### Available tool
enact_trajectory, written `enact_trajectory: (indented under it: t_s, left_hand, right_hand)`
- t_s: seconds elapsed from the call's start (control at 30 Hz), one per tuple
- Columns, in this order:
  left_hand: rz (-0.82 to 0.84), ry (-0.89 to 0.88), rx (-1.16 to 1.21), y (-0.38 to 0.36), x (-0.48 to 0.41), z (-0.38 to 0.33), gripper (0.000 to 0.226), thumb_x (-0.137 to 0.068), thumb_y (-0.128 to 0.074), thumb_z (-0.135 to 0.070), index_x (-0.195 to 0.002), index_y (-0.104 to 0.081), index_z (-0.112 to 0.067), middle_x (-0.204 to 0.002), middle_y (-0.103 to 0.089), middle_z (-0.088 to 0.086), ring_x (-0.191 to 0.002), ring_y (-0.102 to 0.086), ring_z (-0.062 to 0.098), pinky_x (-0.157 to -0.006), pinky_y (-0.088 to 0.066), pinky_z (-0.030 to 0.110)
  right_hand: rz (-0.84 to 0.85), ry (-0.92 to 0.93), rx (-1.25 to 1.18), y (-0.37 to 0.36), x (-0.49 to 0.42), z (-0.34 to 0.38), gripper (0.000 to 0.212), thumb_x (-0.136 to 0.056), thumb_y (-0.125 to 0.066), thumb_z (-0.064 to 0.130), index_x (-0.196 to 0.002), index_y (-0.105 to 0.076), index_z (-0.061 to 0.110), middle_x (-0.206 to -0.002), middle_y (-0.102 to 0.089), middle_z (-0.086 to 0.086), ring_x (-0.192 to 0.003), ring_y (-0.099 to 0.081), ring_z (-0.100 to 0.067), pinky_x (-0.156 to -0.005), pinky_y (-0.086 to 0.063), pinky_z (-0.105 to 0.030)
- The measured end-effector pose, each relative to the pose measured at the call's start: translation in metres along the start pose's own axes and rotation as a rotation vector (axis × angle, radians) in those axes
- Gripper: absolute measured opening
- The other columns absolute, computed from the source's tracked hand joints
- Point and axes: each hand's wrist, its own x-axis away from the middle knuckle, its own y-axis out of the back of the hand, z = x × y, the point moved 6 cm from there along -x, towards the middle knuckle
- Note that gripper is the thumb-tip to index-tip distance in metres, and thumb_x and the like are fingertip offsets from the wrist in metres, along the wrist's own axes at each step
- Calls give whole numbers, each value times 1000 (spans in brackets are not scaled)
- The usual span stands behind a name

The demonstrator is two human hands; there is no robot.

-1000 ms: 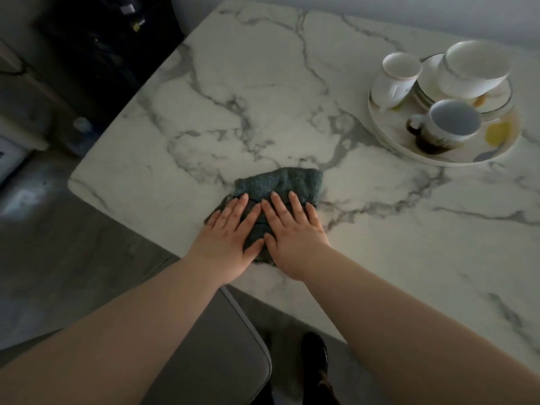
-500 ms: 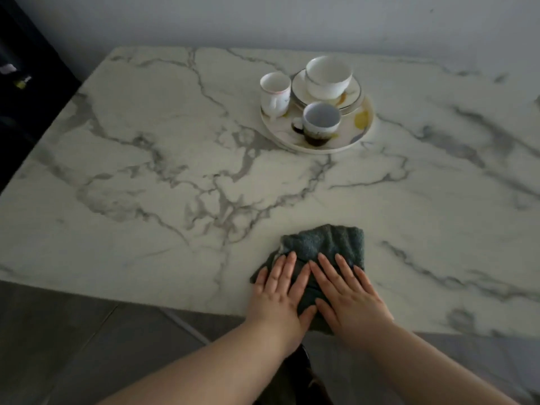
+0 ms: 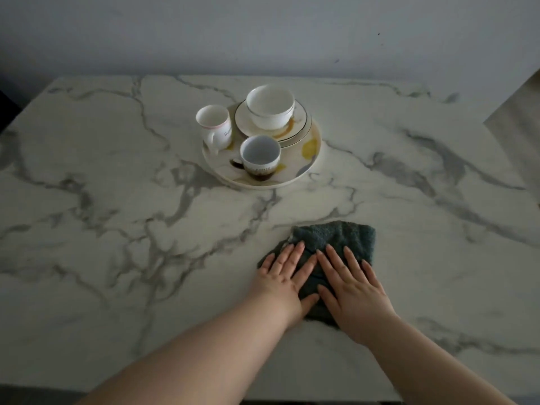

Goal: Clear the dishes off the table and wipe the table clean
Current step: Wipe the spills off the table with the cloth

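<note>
A dark green cloth (image 3: 336,238) lies on the white marble table (image 3: 117,200), near its front edge and right of the middle. My left hand (image 3: 285,276) and my right hand (image 3: 353,290) press flat on the cloth side by side, fingers spread and pointing away from me. Farther back stands a large stained plate (image 3: 306,171). It carries a white mug with a pink rim (image 3: 213,124), a cup with a dark base (image 3: 260,154), and a white bowl (image 3: 270,106) on a smaller gold-rimmed plate (image 3: 301,124).
A plain grey wall (image 3: 263,33) runs behind the table's far edge. The table's right corner (image 3: 485,121) drops off to the floor at the right. The light is dim.
Both hands have slid the cloth along the front of the table, from its left corner to right of the middle. My view has turned with them, so the dishes now sit straight ahead.
</note>
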Motion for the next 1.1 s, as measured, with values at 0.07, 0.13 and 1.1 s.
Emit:
enact_trajectory:
  t_s: [0.07, 0.13, 1.1]
  left_hand:
    - [5, 30, 14, 17, -38, -9, 73, -95, -18, -63, -145, 26, -36, -150, 40, -7, -143, 29, 13, -118, 10, 38]
    - [9, 41, 17, 36, -70, -13, 72, -94, -18, -63, -146, 25, -36, -153, 37, -6, -143, 27, 13, -119, 9, 38]
    - [-156, 29, 14, 53, -103, 24, 72, -91, -12, -64, -149, 17, -35, -156, 30, -5, -145, 22, 13, -118, 8, 36]
  right_hand:
    - [-19, -9, 4, 15, -28, -29, 74, -75, 17, 64, -146, 23, 43, -152, 28, 20, -142, 27, -10, -116, 10, -34]
    - [-29, -4, 4, 29, -53, -52, 76, -75, 16, 62, -149, 18, 42, -156, 23, 19, -140, 26, -8, -117, 8, -35]
    - [31, 14, -16, 46, -111, -40, 77, -76, 16, 58, -150, 18, 35, -151, 30, 13, -146, 22, -21, -119, 5, -43]
